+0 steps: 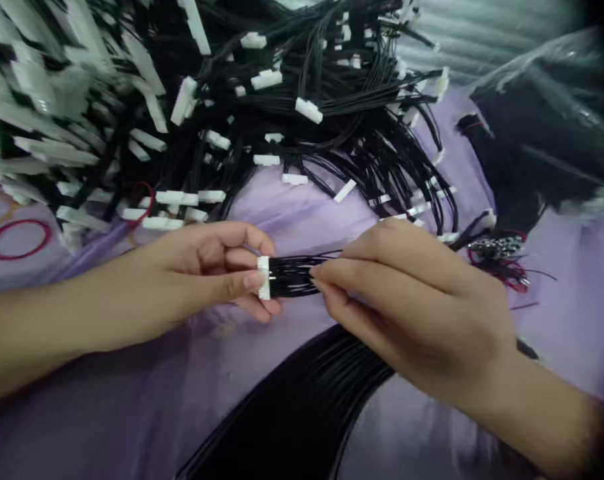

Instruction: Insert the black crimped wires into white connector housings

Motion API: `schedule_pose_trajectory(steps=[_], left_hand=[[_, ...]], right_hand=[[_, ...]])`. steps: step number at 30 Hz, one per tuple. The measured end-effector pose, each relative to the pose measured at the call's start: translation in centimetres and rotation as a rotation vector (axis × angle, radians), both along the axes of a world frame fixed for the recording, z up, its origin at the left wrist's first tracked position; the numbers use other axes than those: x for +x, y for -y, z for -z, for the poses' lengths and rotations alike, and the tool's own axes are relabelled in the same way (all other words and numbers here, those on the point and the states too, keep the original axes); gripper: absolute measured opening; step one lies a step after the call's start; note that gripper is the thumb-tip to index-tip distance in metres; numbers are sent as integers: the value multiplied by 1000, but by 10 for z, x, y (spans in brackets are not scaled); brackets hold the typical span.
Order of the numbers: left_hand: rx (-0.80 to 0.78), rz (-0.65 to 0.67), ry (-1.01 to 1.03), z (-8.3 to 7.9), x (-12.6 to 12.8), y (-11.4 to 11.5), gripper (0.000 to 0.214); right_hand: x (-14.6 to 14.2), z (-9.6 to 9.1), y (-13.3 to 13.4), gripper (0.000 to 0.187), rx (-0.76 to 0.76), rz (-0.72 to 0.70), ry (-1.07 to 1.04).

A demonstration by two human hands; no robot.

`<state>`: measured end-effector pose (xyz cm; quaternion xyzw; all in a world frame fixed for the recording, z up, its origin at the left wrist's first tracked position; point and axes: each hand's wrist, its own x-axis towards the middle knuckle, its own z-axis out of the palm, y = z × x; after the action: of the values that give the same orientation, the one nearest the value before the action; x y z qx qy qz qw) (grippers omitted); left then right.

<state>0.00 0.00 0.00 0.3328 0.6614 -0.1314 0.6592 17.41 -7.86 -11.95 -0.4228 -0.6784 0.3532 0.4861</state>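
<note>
My left hand [217,270] pinches a white plug connector [264,278] between thumb and fingers in the middle of the view. A flat row of thin black wires [295,275] runs out of the connector's right side toward my right hand [407,300]. The right thumb and forefinger are pressed together at those wires, a short way from the connector. Whether they grip one wire or several is hidden by the fingers. Below my right hand a thick bundle of black wires [302,400] curves down to the bottom edge.
A large heap of black wire harnesses [282,100] with white connectors fills the back. Red rubber bands [18,240] lie at the left. A clear plastic bag [547,127] with dark contents stands at the right, near wires with metal terminals [497,248]. Purple sheeting [192,380] covers the table.
</note>
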Motion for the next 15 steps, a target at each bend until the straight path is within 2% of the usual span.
schedule_pose_trajectory(steps=[15], left_hand=[[-30, -26, 41, 4, 1, -2, 8]], right_hand=[[0, 4, -2, 14, 49, -52, 10]])
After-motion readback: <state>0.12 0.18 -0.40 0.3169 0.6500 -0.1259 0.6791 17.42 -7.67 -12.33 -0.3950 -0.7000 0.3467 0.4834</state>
